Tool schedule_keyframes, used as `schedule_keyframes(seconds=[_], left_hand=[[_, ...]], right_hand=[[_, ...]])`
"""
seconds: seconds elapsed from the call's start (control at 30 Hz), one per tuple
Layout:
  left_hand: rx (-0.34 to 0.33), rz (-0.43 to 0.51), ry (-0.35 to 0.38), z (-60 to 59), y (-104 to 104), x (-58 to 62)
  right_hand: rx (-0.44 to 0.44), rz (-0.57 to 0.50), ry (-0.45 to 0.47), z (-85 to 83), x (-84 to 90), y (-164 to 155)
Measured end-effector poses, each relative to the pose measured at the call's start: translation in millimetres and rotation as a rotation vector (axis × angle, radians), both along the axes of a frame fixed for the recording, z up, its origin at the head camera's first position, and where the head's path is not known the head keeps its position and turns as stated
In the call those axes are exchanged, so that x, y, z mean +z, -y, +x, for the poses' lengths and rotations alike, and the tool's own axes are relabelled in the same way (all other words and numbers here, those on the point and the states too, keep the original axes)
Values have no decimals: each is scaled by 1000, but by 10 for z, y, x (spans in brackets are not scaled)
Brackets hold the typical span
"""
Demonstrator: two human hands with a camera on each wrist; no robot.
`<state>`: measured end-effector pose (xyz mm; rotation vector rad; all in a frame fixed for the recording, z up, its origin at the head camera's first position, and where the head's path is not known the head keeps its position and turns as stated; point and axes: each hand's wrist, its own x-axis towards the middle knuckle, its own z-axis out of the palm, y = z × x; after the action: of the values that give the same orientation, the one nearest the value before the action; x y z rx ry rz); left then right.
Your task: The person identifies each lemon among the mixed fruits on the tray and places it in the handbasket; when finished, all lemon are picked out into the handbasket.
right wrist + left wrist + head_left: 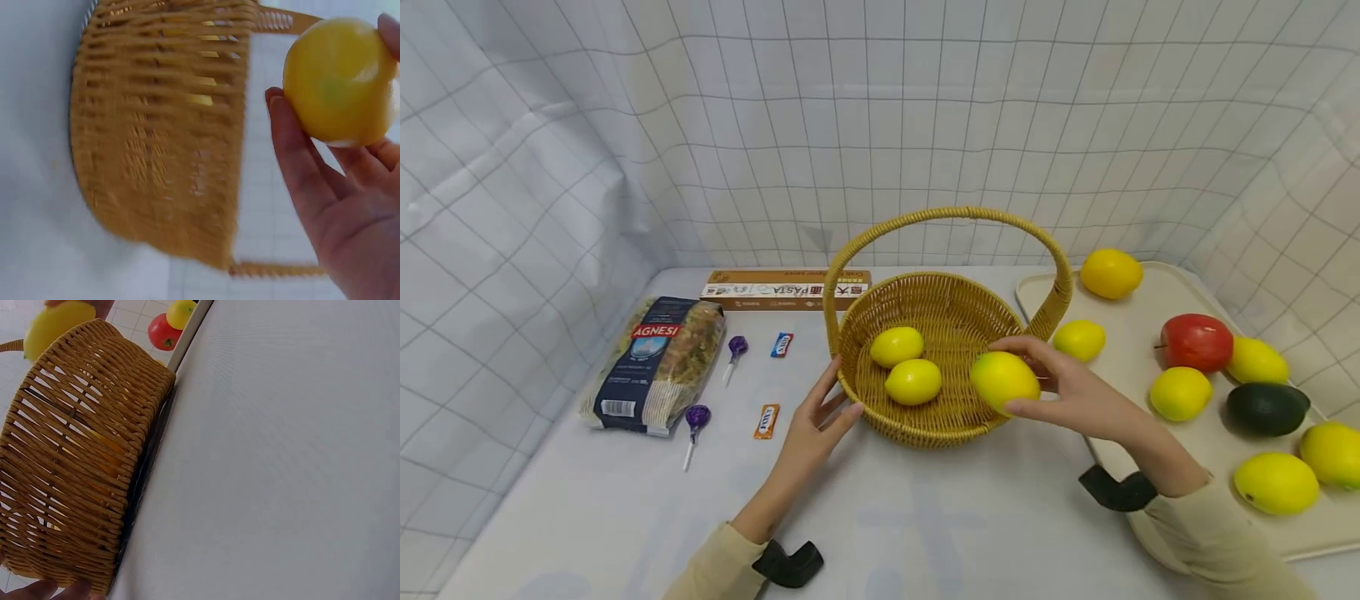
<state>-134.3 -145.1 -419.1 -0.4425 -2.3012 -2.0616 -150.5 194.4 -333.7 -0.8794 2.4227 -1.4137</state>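
Note:
A wicker basket (936, 429) with a tall arched handle stands in the middle of the table. Two yellow lemons (913, 382) lie inside it on the left. My right hand (1067, 396) holds another lemon (1003, 382) between thumb and fingers, above the basket's right rim. In the right wrist view this lemon (337, 81) is up beside the wicker wall, the fingers along its underside. At the basket's left side, my left hand (812, 433) rests its fairly straight fingers and thumb against the wall near the handle's foot. The left wrist view shows those fingertips (40, 589) at the wicker.
To the right, a cream tray (1131, 475) bears several lemons, a red apple (1197, 342) and a dark green avocado (1266, 408). Leftward lie an Agnesi pasta bag (658, 367), two purple lollipops (697, 417) and two wrapped candies (766, 422). A pasta box (775, 290) lies behind them.

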Motion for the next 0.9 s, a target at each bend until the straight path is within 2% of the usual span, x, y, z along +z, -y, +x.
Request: schedule_keyframes(seconds=[0.17,0.33,0.5,0.6,0.63,0.73,0.83,0.9], left_hand=[[-18,16,-9,-11,-21,-18],[-16,12,3,-18,-33,-4],[-14,13,2,-6,-13,28],[-22,15,19,35,-20,141],[-25,17,19,33,-18,143],[-27,19,19,27,-15,137],[-26,23,4,-9,11,19],[-21,20,3,-4,16,11]], right_hand=[[104,-31,125,-259,-116,331],[206,43,162,-381,-202,475],[270,121,148,-426,-230,591],[281,121,134,-442,-258,671],[274,122,130,-445,-267,698],[260,122,114,-448,-292,780],[269,156,71,-446,-312,868],[282,181,30,-442,-324,929]])
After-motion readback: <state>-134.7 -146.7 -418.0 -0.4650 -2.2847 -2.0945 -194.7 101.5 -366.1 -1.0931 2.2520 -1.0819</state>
